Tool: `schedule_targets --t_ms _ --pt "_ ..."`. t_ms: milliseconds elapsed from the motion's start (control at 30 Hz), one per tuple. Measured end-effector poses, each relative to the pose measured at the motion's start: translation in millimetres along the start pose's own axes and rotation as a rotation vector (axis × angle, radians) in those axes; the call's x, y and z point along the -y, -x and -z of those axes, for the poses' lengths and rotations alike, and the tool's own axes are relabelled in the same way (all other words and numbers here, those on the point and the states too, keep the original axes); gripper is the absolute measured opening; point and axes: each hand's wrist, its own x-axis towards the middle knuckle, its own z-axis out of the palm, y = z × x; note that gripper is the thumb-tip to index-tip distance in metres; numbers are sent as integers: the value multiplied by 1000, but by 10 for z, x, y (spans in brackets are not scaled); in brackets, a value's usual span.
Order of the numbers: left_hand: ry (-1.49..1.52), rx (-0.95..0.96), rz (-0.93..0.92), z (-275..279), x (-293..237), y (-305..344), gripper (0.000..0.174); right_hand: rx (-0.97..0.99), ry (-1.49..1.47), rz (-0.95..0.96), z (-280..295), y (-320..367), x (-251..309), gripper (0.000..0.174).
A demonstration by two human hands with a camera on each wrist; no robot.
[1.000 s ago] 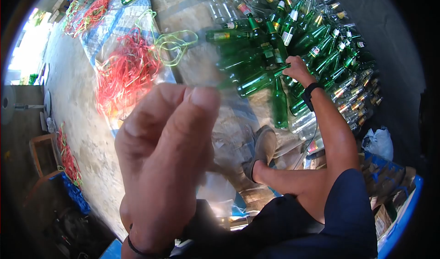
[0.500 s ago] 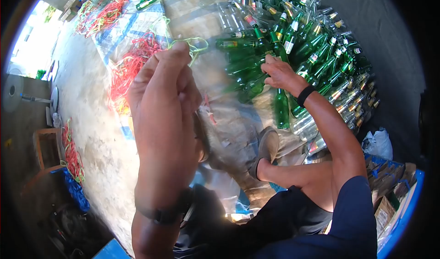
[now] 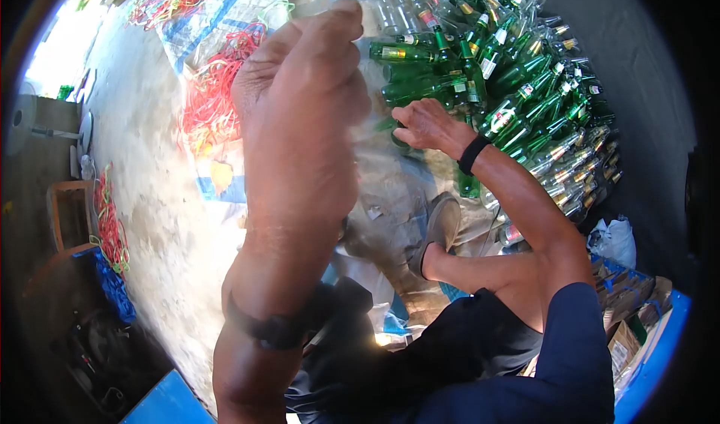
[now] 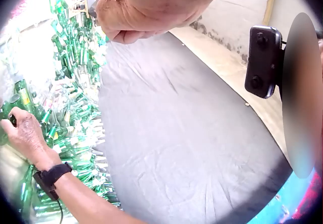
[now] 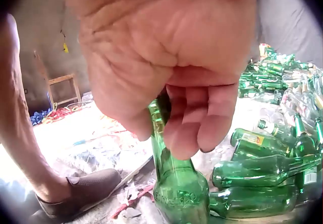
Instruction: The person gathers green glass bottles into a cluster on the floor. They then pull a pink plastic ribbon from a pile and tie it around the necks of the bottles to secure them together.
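My right hand (image 3: 431,128) reaches to the near-left edge of a large pile of glass bottles (image 3: 514,116). In the right wrist view its thumb and fingers grip the neck of a green glass bottle (image 5: 180,186), which stands roughly upright, neck up. Several green bottles (image 5: 252,171) lie on their sides beside it. My left hand (image 3: 304,86) is raised close to the head camera, fingers curled, and no object shows in it. In the left wrist view the left hand (image 4: 151,7) is bent over at the top, its fingertips mostly hidden.
Tangled red plastic strapping (image 3: 214,94) lies on a blue-and-white sheet to the left. A sandalled foot (image 3: 442,225) stands just below the bottles. Grey sheeting (image 3: 637,109) rises behind the pile. At lower right are a white plastic bag (image 3: 613,240) and a blue-edged box (image 3: 660,334).
My right hand has shifted left along the pile's edge, and the green bottle, earlier lying tilted, is now upright. My left hand has moved up and away from the camera.
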Motion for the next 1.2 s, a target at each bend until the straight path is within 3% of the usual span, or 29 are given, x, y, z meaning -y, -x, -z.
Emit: schedule_targets --t_ms 300,367,400,467,500,567,633,800,900,1000,1100,1200 --pt "-19 62 -41 31 3 14 19 -22 -48 15 -56 -99 249 26" --pt "147 -11 145 43 -15 22 21 -7 -43 5 -81 -127 294 26" --pt "147 -13 146 63 -18 8 21 2 -37 11 -82 -134 304 25" --pt "-61 199 15 110 -17 -31 21 14 -33 14 -72 -132 334 25" --pt "-61 199 16 103 1 -23 21 16 -53 15 -56 -139 354 26" --pt "159 7 115 79 41 -8 21 18 -73 14 -78 -144 344 26" --pt "87 34 118 78 6 -11 21 -91 -92 33 -176 -152 302 25" --pt "8 66 129 30 -5 17 22 -81 -85 24 -48 -156 419 28" --pt "62 73 19 -73 3 114 22 -104 -88 -2 -63 -174 422 31" --pt "56 66 40 -68 13 97 22 -77 -113 21 -101 -188 437 27" --pt "-145 6 178 -49 10 18 22 -40 -110 18 -109 -198 459 24" --pt "-29 86 64 -53 17 68 23 -69 -126 -1 -215 -210 430 24"
